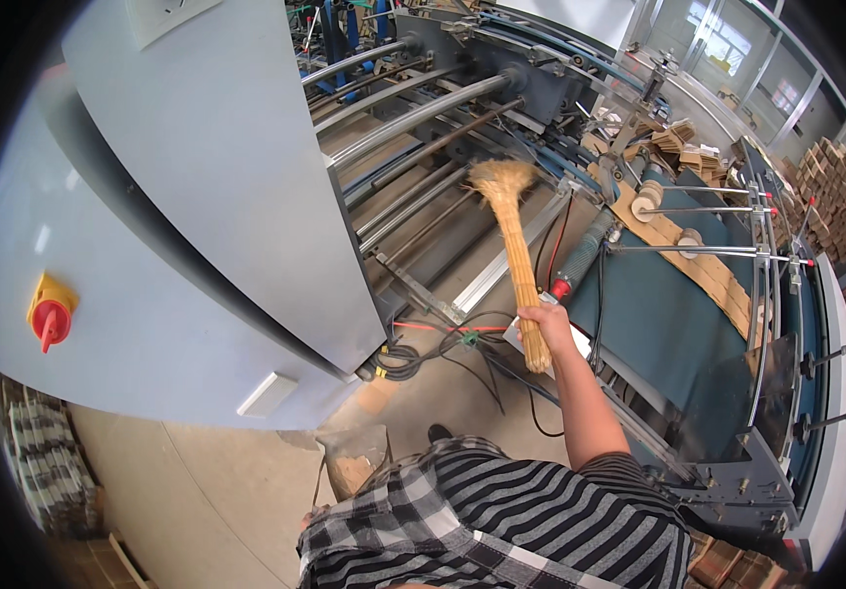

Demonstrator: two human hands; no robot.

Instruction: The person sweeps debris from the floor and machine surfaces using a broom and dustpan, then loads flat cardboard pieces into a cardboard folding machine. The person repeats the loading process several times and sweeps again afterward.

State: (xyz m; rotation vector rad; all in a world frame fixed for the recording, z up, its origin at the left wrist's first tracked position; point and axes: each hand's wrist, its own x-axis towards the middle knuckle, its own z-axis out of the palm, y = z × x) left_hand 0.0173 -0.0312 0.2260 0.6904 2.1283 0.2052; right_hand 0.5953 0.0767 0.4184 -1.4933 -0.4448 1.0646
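Observation:
My right hand (545, 329) is closed around the bound handle of a straw hand broom (514, 231). The broom's flared bristle end points up and away, over the frame of a machine. Low in front of my body is a grey dustpan (374, 442) with a brown piece in it. Only a sliver of my left hand (315, 516) shows beside my shirt, at the end of the dustpan's thin handle; most of its fingers are hidden.
Metal rollers (423, 123) lie beyond the broom. On the right runs a green conveyor belt (658, 324) with a cardboard strip (698, 263) under wheels. A grey cabinet (177, 196) with a red rotary switch (51, 322) stands left. Cables (398, 361) lie on the floor.

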